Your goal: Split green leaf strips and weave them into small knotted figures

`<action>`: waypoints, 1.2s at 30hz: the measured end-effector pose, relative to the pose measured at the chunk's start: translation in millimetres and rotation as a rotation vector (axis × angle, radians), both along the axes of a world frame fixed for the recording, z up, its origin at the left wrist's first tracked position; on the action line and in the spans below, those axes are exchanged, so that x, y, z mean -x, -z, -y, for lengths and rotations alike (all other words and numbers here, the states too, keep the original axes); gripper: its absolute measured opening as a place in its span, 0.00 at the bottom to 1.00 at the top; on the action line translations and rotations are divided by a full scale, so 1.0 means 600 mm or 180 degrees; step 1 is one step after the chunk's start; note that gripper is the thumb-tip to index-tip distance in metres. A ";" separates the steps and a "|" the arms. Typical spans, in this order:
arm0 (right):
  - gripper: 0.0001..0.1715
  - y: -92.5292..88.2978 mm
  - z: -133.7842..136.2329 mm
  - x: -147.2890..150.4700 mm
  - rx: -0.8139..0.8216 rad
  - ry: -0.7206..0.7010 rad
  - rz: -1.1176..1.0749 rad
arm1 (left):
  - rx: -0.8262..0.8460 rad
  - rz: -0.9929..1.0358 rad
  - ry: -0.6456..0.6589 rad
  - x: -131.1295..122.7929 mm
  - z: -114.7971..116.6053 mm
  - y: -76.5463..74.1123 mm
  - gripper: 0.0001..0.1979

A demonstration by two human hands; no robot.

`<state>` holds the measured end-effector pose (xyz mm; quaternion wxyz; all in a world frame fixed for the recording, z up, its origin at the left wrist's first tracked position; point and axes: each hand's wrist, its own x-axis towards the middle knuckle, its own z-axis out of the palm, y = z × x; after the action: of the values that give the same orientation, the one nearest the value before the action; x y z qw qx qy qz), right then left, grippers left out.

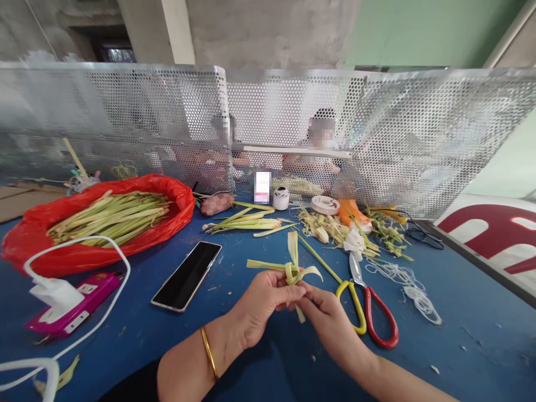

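Blue surface (138, 349), 2 hands above. Left hand (263, 293) — thumb and fingers pinched narrow. Right hand (325, 310) likewise, scissors (368, 310) just to its right. Knotted leaf strips (292, 272) — held between both hands' fingertips, knot just above left thumb, 1 tail below.

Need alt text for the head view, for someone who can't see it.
A left hand and a right hand hold knotted green strips over a blue table. Scissors lie beside the right hand; a dark-screened phone and a red bag of long green stalks lie to the left.
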<state>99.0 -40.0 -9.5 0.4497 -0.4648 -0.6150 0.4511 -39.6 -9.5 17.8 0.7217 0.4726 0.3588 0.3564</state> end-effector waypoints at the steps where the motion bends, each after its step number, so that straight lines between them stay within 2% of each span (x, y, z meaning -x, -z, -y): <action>1: 0.21 0.000 -0.001 -0.003 0.0035 0.0000 -0.0107 | -0.0039 -0.0013 0.0098 0.002 -0.001 -0.003 0.11; 3: 0.21 -0.003 0.000 -0.007 0.0032 -0.0051 -0.0160 | -0.0135 -0.0096 0.0131 0.006 -0.004 -0.009 0.09; 7: 0.19 -0.010 0.010 -0.008 0.0002 -0.0164 -0.0017 | -0.0337 -0.0063 -0.0141 0.006 -0.007 -0.019 0.09; 10: 0.16 -0.020 0.018 -0.007 -0.0054 -0.0253 0.0132 | -0.0237 -0.0062 -0.0354 0.004 -0.008 -0.022 0.09; 17: 0.13 -0.033 0.018 -0.001 -0.0841 -0.0602 0.0635 | -0.0091 -0.0135 -0.0674 0.001 -0.007 -0.018 0.17; 21: 0.12 -0.032 0.025 0.000 -0.1101 -0.0586 0.1313 | -0.0149 -0.0275 -0.0530 0.000 -0.005 -0.016 0.17; 24: 0.12 -0.035 0.029 -0.010 -0.1372 -0.0410 0.1764 | -0.0358 -0.0335 -0.0608 0.004 -0.007 -0.018 0.13; 27: 0.07 -0.042 0.018 -0.029 -0.1686 0.0434 0.1692 | -0.0421 -0.0303 -0.0554 0.008 -0.009 -0.024 0.11; 29: 0.08 -0.046 0.005 -0.041 -0.1589 0.0835 0.1606 | -0.0391 -0.0258 -0.0394 0.010 -0.008 -0.027 0.10; 30: 0.09 -0.048 -0.002 -0.045 -0.1456 0.0823 0.1599 | -0.0397 -0.0233 -0.0322 0.010 -0.007 -0.028 0.09; 33: 0.10 -0.048 -0.012 -0.048 -0.1135 0.0391 0.1587 | -0.0431 -0.0175 -0.0265 0.007 -0.003 -0.026 0.08; 36: 0.13 -0.041 -0.010 -0.042 -0.1125 0.0336 0.1601 | -0.0376 -0.0196 -0.0373 0.000 -0.001 -0.019 0.09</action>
<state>123.9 -33.9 15.3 0.3801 -0.5078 -0.7509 0.1840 -39.7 -8.8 29.1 0.6591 0.5033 0.3862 0.4039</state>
